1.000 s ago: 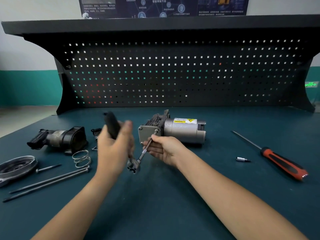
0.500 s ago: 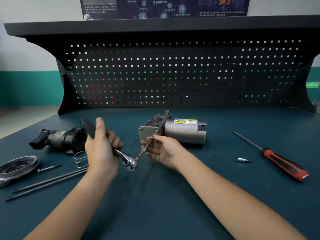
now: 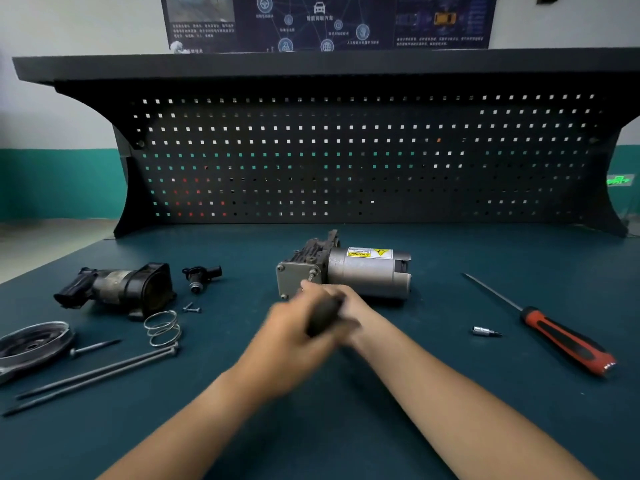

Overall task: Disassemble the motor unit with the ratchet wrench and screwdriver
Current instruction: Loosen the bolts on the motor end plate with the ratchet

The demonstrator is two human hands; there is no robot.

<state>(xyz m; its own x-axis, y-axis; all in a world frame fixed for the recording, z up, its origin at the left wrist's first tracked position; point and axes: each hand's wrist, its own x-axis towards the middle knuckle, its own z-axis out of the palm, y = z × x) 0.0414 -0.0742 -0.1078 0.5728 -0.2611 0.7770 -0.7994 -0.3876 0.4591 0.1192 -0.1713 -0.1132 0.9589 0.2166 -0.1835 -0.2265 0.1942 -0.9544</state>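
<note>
The grey motor unit [image 3: 367, 271] lies on its side on the blue bench, its square end plate [image 3: 292, 277] facing me. My left hand [image 3: 287, 330], blurred by motion, grips the black handle of the ratchet wrench [image 3: 323, 315] just in front of that plate. Partly hidden behind the handle, my right hand [image 3: 355, 303] has its fingertips reaching to a bolt on the plate, where it holds the wrench's extension. The wrench head is hidden. Far to the right lies the red-and-black screwdriver [image 3: 568, 341], untouched.
A small socket bit [image 3: 485, 331] lies left of the screwdriver. At the left are a black housing [image 3: 117, 289], a small black part [image 3: 201, 277], a coil spring [image 3: 162, 329], loose screws [image 3: 191, 308], long bolts [image 3: 97, 370] and a metal disc [image 3: 33, 342]. A pegboard [image 3: 346, 161] backs the bench.
My left hand has swung the ratchet handle from the left across to the right, in front of my right hand. The motor unit has stayed in place.
</note>
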